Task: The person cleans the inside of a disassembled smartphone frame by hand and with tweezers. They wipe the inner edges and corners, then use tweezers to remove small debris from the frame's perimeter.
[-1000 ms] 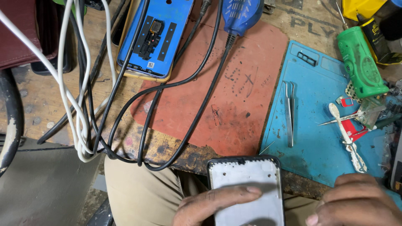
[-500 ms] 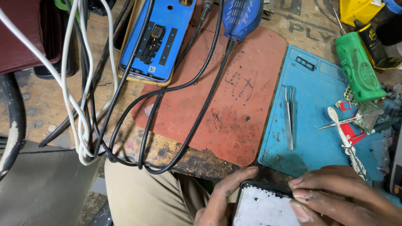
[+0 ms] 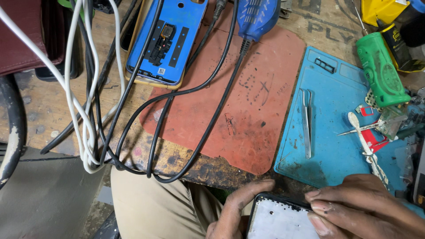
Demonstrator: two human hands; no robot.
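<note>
Gripping a phone [image 3: 279, 221] with left hand [image 3: 232, 210] and right hand [image 3: 358, 206].

A phone-repair workbench: a scarred wooden bench [image 3: 40, 110] carries a stained red mat [image 3: 234, 115] and a blue repair mat [image 3: 336, 128] with tweezers [image 3: 306, 128], beside an opened blue phone [image 3: 166, 40] showing its circuitry. Black and white cables [image 3: 88, 110] trail over the edge; a green tool [image 3: 381, 68] lies among scattered small parts.
</note>
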